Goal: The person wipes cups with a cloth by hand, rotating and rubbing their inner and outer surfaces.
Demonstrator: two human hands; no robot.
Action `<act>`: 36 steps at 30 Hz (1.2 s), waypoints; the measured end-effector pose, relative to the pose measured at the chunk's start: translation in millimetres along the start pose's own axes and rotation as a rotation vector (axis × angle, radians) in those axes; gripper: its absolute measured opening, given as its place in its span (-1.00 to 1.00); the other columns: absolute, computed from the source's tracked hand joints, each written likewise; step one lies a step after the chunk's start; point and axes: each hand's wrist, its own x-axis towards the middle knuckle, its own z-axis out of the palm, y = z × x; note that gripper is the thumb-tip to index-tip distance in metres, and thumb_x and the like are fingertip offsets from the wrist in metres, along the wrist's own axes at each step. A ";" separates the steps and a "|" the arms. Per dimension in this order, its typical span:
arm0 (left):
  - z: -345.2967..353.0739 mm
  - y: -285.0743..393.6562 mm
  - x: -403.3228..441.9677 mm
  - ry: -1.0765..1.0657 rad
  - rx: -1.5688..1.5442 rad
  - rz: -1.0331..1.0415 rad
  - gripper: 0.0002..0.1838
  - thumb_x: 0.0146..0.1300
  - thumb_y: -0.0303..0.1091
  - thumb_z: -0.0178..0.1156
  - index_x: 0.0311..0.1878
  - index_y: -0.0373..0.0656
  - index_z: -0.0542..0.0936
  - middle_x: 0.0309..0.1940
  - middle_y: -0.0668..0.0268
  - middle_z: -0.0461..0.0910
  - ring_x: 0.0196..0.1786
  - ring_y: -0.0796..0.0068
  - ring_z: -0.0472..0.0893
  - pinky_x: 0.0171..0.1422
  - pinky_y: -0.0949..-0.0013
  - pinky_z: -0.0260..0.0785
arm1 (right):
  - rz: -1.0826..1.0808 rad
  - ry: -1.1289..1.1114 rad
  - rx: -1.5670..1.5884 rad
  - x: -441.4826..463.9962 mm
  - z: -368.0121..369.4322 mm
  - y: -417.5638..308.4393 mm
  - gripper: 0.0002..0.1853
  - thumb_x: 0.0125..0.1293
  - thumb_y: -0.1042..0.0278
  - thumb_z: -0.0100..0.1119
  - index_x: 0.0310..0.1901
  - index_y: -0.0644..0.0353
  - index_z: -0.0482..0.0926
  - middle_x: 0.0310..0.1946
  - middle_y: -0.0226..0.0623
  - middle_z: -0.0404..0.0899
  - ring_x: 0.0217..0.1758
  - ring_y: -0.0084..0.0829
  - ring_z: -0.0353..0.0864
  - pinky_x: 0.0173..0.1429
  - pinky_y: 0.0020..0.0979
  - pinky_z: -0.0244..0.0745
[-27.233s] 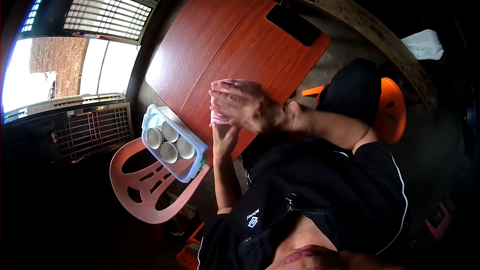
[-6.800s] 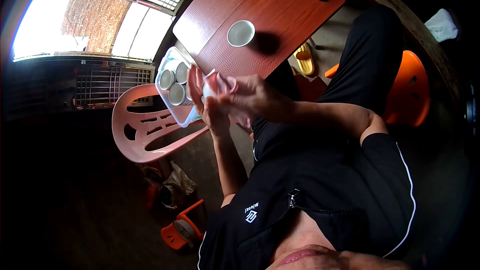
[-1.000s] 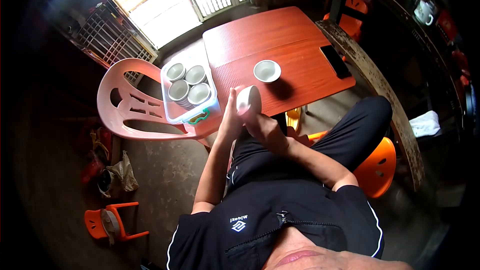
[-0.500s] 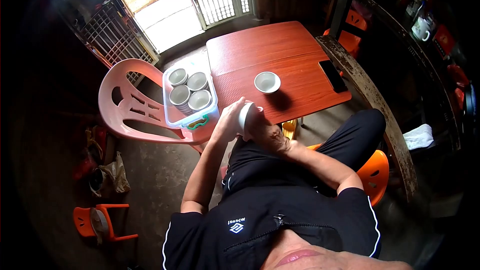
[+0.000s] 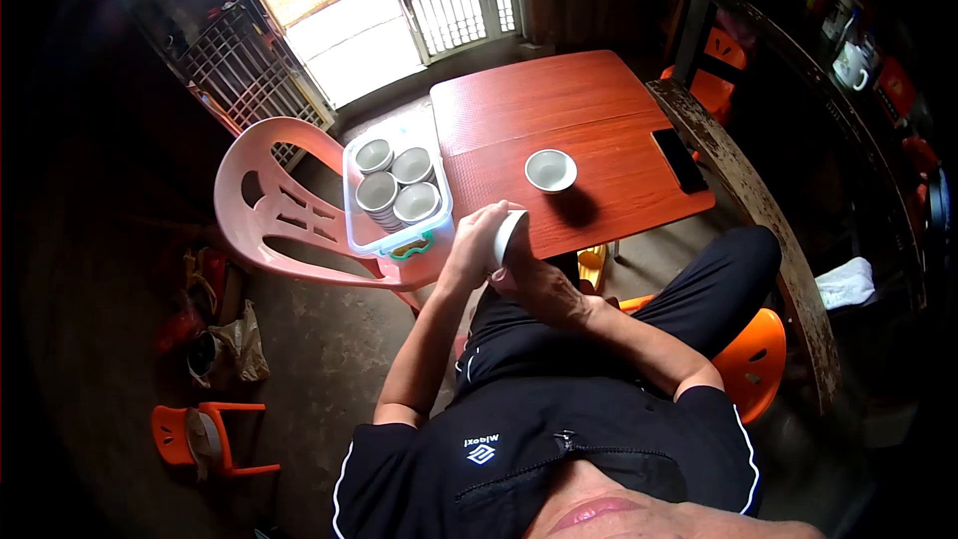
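My left hand (image 5: 473, 248) is wrapped round a small white bowl (image 5: 511, 236), its fingers along the far side. The bowl is tipped on its side just off the table's near edge. My right hand (image 5: 547, 291) grips the same bowl from the right and below; some of its fingers are hidden. Another white bowl (image 5: 551, 171) stands upright on the red wooden table (image 5: 499, 120), beyond my hands. To the left, a clear plastic box (image 5: 397, 242) with a green handle clip holds several stacks of similar bowls (image 5: 415, 203).
The box rests on a pink plastic chair (image 5: 236, 180). A black phone (image 5: 679, 160) lies at the table's right edge, beside a worn wooden bench (image 5: 743, 180). Orange chairs (image 5: 758, 359) stand under me and around. A bag (image 5: 249, 344) sits on the floor at left.
The bowl in my hands has turned, showing more edge-on. My hands stay together on it. The whole view has shifted slightly, so the table and box appear further right and lower.
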 end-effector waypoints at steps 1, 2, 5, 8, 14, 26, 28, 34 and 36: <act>1.8 1.1 -1.5 -0.014 -0.063 -0.004 -0.62 0.37 -0.13 -0.01 -0.12 -0.30 0.58 -0.36 0.30 0.58 -0.37 0.56 0.55 -0.30 0.50 0.41 | -0.029 -0.025 0.102 -1.9 -2.9 -3.1 -0.64 0.21 0.45 0.17 0.01 0.38 0.36 -0.20 0.09 0.45 -0.17 0.06 0.50 -0.11 -0.13 0.48; 6.6 0.2 -0.4 0.029 -0.231 -0.098 -0.62 0.37 -0.14 -0.02 -0.12 -0.30 0.57 -0.35 0.28 0.58 -0.35 0.54 0.55 -0.29 0.49 0.41 | -0.069 0.051 0.043 0.9 -3.6 -5.9 -0.62 0.19 0.43 0.19 0.00 0.37 0.34 -0.23 0.08 0.43 -0.23 0.05 0.50 -0.14 -0.14 0.48; 5.1 -3.8 -0.6 0.006 -0.215 -0.082 -0.63 0.37 -0.16 -0.04 -0.08 -0.31 0.54 -0.31 0.22 0.61 -0.33 0.46 0.58 -0.25 0.40 0.44 | -0.099 -0.042 -0.011 13.1 -16.9 6.5 -0.64 0.20 0.41 0.18 -0.03 0.36 0.33 -0.28 0.06 0.42 -0.25 0.05 0.49 -0.18 -0.16 0.48; 5.2 2.3 -6.7 0.006 -0.068 -0.015 -0.65 0.36 -0.19 -0.02 -0.08 -0.30 0.57 -0.38 0.24 0.61 -0.37 0.54 0.57 -0.30 0.52 0.41 | -0.027 0.102 -0.071 19.8 -11.2 -3.9 -0.69 0.19 0.42 0.14 -0.06 0.30 0.34 -0.28 0.04 0.43 -0.29 0.02 0.49 -0.24 -0.15 0.47; 6.5 -26.3 0.0 0.171 0.569 0.737 -0.74 0.26 -0.38 0.07 -0.06 -0.32 0.56 -0.15 0.12 0.57 -0.03 0.22 0.54 0.06 0.28 0.39 | 0.823 0.321 1.254 32.5 -39.6 -29.1 -0.66 0.49 0.15 -0.20 -0.31 0.23 0.44 -0.47 -0.32 0.49 -0.43 -0.55 0.46 -0.29 -0.55 0.36; 17.5 -13.9 2.8 0.075 -0.018 0.198 -0.55 0.32 -0.29 0.08 0.23 -0.25 0.35 -0.07 0.27 0.52 -0.03 0.55 0.48 0.10 0.44 0.34 | 0.510 0.299 0.771 19.3 -6.0 -30.6 -0.69 0.50 0.17 -0.20 -0.12 0.24 0.47 -0.51 -0.48 0.38 -0.55 -0.63 0.29 -0.48 -0.56 0.18; 15.6 -21.7 -1.1 0.043 0.373 0.567 -0.29 0.19 -0.27 0.24 0.36 -0.21 0.17 0.06 0.14 0.48 0.15 0.35 0.43 0.28 0.29 0.22 | 0.691 0.429 0.849 21.5 -20.6 -24.0 -0.69 0.50 0.16 -0.19 -0.10 0.23 0.47 -0.52 -0.53 0.36 -0.58 -0.72 0.24 -0.52 -0.65 0.12; -5.7 -15.1 -9.8 -0.041 0.596 0.593 0.28 -0.02 -0.17 0.47 0.47 -0.10 -0.38 0.44 0.05 -0.03 0.43 0.20 0.13 0.48 0.12 0.01 | 0.824 0.572 1.340 37.1 -38.8 -11.1 -0.61 0.43 0.29 0.00 0.20 0.30 0.38 -0.52 -0.61 0.37 -0.67 -0.75 0.20 -0.58 -0.70 0.17; -21.5 -33.7 2.2 -0.059 0.001 -0.030 -0.03 0.15 0.16 0.21 0.45 -0.11 -0.05 0.30 0.03 0.23 0.29 0.13 0.33 0.36 0.07 0.18 | 0.765 0.677 1.266 43.8 -28.9 -16.9 -0.62 0.43 0.26 -0.01 0.17 0.31 0.40 -0.55 -0.60 0.38 -0.68 -0.74 0.21 -0.59 -0.68 0.14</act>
